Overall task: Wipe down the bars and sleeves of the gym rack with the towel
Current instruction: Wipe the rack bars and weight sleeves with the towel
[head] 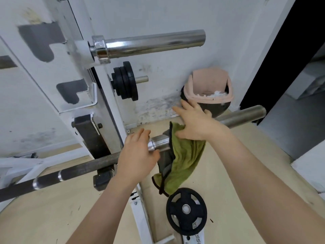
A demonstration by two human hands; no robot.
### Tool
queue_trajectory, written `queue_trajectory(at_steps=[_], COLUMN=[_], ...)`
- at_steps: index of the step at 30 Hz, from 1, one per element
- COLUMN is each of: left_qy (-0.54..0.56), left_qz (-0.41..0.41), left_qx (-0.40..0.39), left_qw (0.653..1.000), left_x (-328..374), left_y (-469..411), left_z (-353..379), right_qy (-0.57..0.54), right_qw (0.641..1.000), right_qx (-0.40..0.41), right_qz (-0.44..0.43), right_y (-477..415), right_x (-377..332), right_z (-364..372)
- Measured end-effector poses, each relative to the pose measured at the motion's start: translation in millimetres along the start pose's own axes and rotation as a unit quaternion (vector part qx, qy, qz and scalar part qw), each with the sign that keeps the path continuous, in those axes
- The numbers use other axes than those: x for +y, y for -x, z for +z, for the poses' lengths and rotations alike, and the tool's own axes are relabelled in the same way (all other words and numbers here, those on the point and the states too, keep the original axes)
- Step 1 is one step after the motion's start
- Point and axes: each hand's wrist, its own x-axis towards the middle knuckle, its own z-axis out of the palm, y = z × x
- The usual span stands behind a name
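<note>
the left hand (139, 152) grips the lower grey steel barbell (79, 169) at its collar, while the right hand (195, 124), fingers spread, presses a green cloth towel (184, 161) draped over that bar's sleeve (242, 116), above a black weight plate (186, 208) on the floor.

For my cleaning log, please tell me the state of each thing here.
towel: draped over the lower sleeve
lower sleeve: no plates, partly covered
upper sleeve: no plates, untouched
left hand: grips the lower bar
right hand: open, pressing the towel
small plates: stacked on a peg
large plate: flat on the floor
bin: lid tilted open
</note>
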Motion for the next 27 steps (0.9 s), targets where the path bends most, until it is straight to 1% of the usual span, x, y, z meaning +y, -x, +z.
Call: queue_trajectory(at_steps=[1, 2, 3, 4, 5, 6, 7, 9, 11, 14, 15, 16, 19, 21, 23, 25, 27], left_qy=[-0.002, -0.003, -0.006, -0.007, -0.008, -0.009, -0.01, 0.003, 0.007, -0.011, -0.013, -0.02, -0.038, -0.023, 0.01, 0.008, -0.001], left_qz=[-0.012, -0.021, -0.028, -0.032, -0.033, -0.026, -0.015, 0.007, 0.014, 0.002, 0.002, 0.004, 0.019, 0.017, -0.008, -0.03, -0.057], left_qx=[-0.012, -0.023, -0.03, -0.03, -0.027, -0.02, -0.017, -0.016, -0.017, 0.005, 0.015, 0.024, 0.055, 0.065, 0.073, 0.084, 0.06], left_qw=[1.0, 1.0, 0.999, 0.999, 0.999, 0.999, 1.0, 1.0, 1.0, 1.0, 1.0, 1.0, 0.998, 0.997, 0.997, 0.996, 0.997], left_x=[-1, -2, -1, 0, -1, -2, -4, -10, -16, -15, -12, -10, -8, -3, 5, 11, 14], left_y=[-3, -6, -8, -9, -8, -6, -4, -3, -4, 3, 6, 10, 18, 17, 6, -15, -34], left_z=[0, 0, 0, 0, 1, 2, 2, 3, 3, 5, 7, 9, 11, 4, -4, -2, 7], right_qy=[0.05, 0.091, 0.12, 0.139, 0.154, 0.157, 0.145, 0.112, 0.089, 0.098, 0.112, 0.121, 0.114, 0.102, 0.112, 0.115, 0.101], right_qw=[0.996, 0.99, 0.987, 0.986, 0.983, 0.978, 0.974, 0.97, 0.966, 0.951, 0.952, 0.958, 0.98, 0.985, 0.986, 0.982, 0.974], right_qx=[-0.065, -0.098, -0.092, -0.051, 0.011, 0.068, 0.106, 0.143, 0.174, 0.203, 0.199, 0.185, 0.143, 0.13, 0.112, 0.105, 0.126], right_qz=[-0.024, -0.044, -0.062, -0.079, -0.099, -0.119, -0.141, -0.164, -0.167, -0.21, -0.205, -0.181, -0.075, -0.043, -0.053, -0.102, -0.158], right_y=[2, 2, 3, 2, 2, 2, 2, 1, 0, -4, -5, -4, -1, 1, 2, 2, 3], right_x=[-4, -9, -14, -15, -17, -23, -32, -53, -68, -42, -23, -5, 44, 59, 47, 8, -31], right_z=[1, 6, 14, 25, 33, 40, 46, 59, 68, 73, 70, 66, 48, 39, 39, 49, 60])
